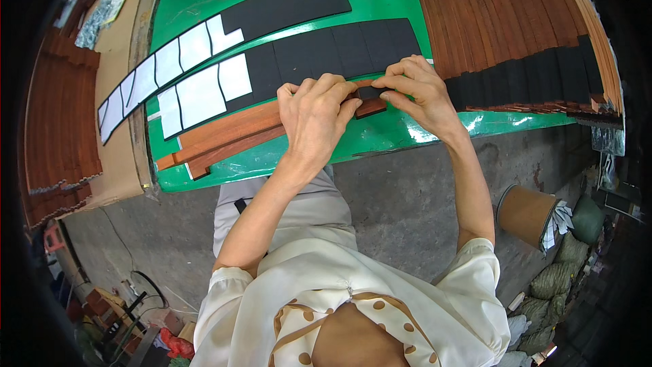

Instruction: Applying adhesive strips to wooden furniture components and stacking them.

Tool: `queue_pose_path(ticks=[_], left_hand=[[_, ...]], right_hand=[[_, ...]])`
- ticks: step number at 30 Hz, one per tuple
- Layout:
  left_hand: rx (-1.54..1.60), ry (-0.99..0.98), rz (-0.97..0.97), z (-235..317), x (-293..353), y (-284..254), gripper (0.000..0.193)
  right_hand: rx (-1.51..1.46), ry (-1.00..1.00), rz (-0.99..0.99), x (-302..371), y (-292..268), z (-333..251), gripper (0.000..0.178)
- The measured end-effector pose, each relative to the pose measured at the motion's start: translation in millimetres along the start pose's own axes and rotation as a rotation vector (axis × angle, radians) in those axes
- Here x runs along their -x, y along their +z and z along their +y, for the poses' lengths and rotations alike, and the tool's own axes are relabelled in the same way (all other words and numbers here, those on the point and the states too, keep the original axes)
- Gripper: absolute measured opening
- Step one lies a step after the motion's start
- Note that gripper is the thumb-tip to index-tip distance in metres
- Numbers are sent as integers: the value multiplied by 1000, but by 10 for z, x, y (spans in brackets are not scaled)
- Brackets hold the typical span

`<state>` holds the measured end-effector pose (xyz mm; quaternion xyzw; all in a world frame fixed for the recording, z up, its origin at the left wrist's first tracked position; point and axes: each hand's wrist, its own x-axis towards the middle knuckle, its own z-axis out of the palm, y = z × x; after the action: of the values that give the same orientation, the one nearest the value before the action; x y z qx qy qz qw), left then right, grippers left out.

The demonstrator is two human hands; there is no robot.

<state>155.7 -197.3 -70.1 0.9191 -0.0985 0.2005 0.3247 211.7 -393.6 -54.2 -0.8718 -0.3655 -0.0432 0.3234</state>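
Observation:
My left hand (316,112) is closed over a reddish-brown wooden strip (234,128) near the front edge of the green table. A second wooden piece (234,151) lies along its near side. My right hand (422,95) pinches a small black pad (369,92) at the strip's right end, thumb and forefinger against it. Just beyond the hands lies a black sheet (326,51) cut into sections, with white backing (197,98) showing at its left part. Behind that is another black sheet (285,8), also partly white-backed. My left fingers hide part of the strip.
On the right, a large stack of wooden strips (499,10) has black pads (530,78) along its near ends. More stacked wood (62,109) stands at left beside cardboard (122,75). A brown drum (528,212) and sacks (560,268) are on the grey floor.

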Motion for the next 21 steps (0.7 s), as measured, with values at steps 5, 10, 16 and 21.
queue_pose_path(ticks=[5,10,16,21], left_hand=[[-10,1,-4,-1,-6,-5,14],[-23,15,-14,-4,-4,-16,17],[-11,12,2,-2,4,4,14],[-23,20,-18,3,4,-16,19]], right_hand=[[-8,-9,-3,-15,-8,9,21],[-13,-20,-10,-8,-8,25,21],[-13,-18,-11,-15,-2,31,21],[-4,-23,-35,-30,-29,22,21]])
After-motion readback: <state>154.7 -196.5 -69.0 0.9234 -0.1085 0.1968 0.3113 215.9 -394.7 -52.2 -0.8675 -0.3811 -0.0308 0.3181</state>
